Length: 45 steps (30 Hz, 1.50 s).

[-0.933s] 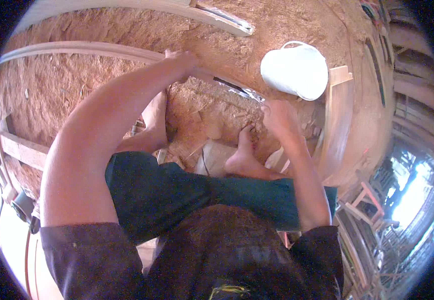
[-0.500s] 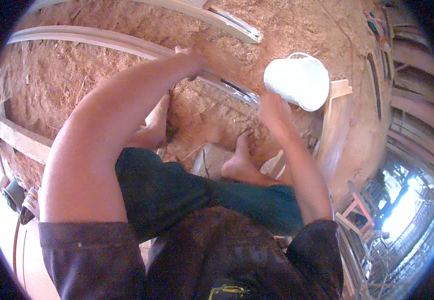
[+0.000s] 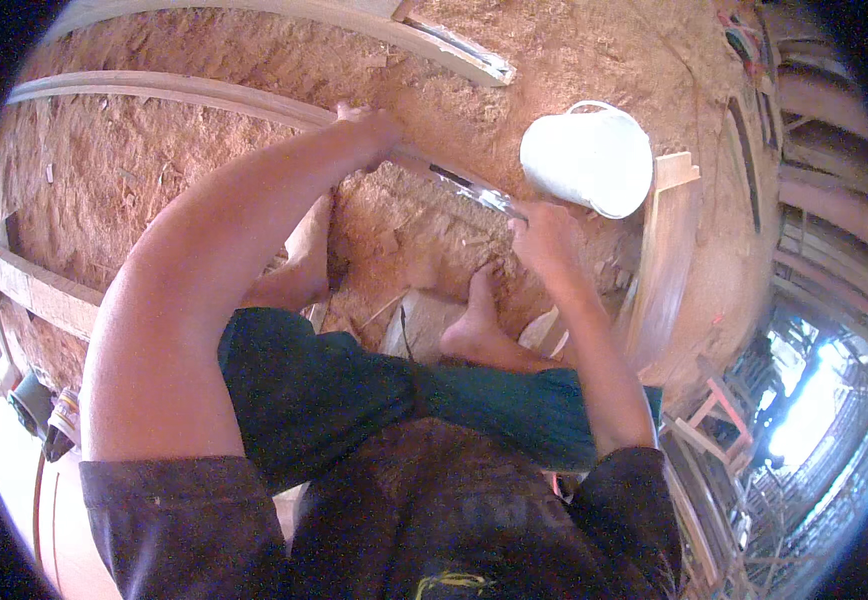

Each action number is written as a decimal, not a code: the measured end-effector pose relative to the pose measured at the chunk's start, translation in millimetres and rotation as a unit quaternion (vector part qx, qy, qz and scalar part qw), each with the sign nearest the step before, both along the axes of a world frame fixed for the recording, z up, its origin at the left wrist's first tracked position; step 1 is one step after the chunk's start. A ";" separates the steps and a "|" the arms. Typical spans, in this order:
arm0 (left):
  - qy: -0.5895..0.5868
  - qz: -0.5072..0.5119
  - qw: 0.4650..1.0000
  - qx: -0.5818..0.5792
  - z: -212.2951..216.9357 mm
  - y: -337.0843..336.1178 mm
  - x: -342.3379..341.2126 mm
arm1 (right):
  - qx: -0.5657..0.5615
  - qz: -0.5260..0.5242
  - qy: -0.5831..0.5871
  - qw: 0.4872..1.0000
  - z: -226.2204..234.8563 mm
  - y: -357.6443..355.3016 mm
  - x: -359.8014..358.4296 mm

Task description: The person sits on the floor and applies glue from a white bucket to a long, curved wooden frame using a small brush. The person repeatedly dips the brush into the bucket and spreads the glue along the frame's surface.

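Observation:
A long wooden strip runs from the far left towards the middle. My left hand is wrapped round it, fingers closed. Beyond that hand, the strip's end has a dark slot and white, paste-like smears. My right hand is closed beside this smeared end, on a thin greyish thing whose kind I cannot make out. Just beyond my right hand a white bucket lies on its side with its handle up.
A second wooden piece with a whitened end lies farther off. A pale board stands right of the bucket. My bare feet rest on sawdust-covered ground. A wooden beam is at the left.
My right hand has drawn slightly nearer to me, and more of the thin greyish thing shows at its fingers. My left hand keeps its grip on the strip.

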<state>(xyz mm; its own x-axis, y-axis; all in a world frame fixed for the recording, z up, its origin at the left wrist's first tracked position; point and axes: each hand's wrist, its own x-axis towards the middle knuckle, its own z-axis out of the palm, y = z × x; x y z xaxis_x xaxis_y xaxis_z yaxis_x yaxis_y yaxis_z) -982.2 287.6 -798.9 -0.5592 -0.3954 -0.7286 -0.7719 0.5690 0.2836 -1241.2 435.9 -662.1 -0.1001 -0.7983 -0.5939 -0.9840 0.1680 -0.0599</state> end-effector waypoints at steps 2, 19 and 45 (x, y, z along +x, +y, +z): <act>0.008 -0.038 0.999 0.001 -9.5 -0.2 -11.3 | 0.034 -0.014 0.045 0.998 20.1 -2.5 -2.8; 0.101 -0.047 0.992 -0.056 -36.4 -13.9 10.9 | -0.090 -0.415 -0.377 0.823 -54.1 83.7 -24.0; 0.034 -0.085 0.996 -0.002 -2.5 -37.4 4.5 | -0.220 -0.243 -0.346 0.879 -121.1 147.6 53.1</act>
